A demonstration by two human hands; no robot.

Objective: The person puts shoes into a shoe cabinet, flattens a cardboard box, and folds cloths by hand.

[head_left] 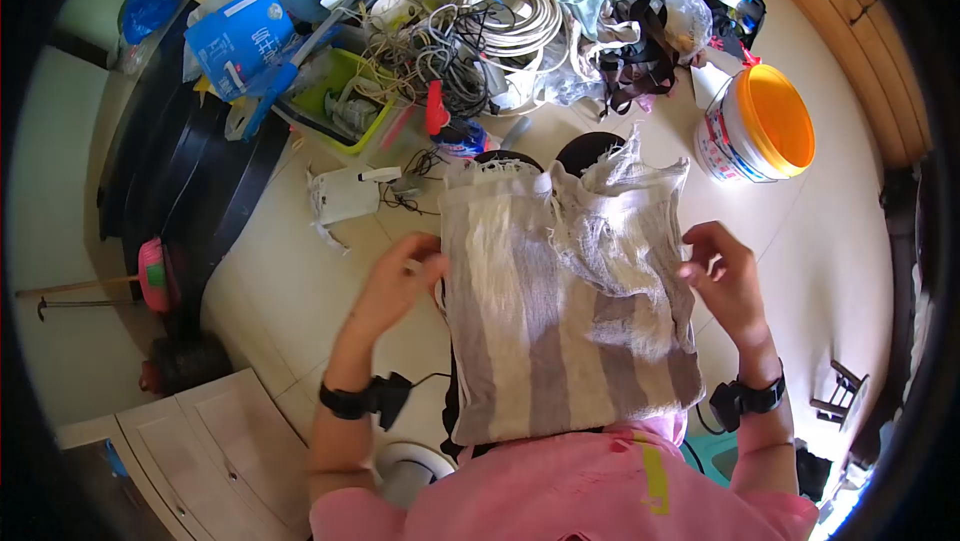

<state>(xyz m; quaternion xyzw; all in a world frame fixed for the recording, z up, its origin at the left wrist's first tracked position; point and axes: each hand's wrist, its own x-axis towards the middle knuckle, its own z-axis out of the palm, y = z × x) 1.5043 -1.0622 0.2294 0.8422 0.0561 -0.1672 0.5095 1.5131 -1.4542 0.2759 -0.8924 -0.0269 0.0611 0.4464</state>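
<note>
A striped cloth in grey and cream lies spread over my lap. Its far edge is frayed, and the far right part is bunched in folds. My left hand is at the cloth's left edge, fingers loosely bent and apart, with nothing visible in them. On the opposite side, my right hand hovers by the right edge, thumb and fingers spread and curved toward the fabric. Whether the fingertips touch the cloth is hard to tell.
Ahead lies a heap with coiled white cable, tangled wires and bags. A yellow-lined bucket stands front right. A green bin, a blue spray bottle and a white object are front left. Cabinets stand lower left.
</note>
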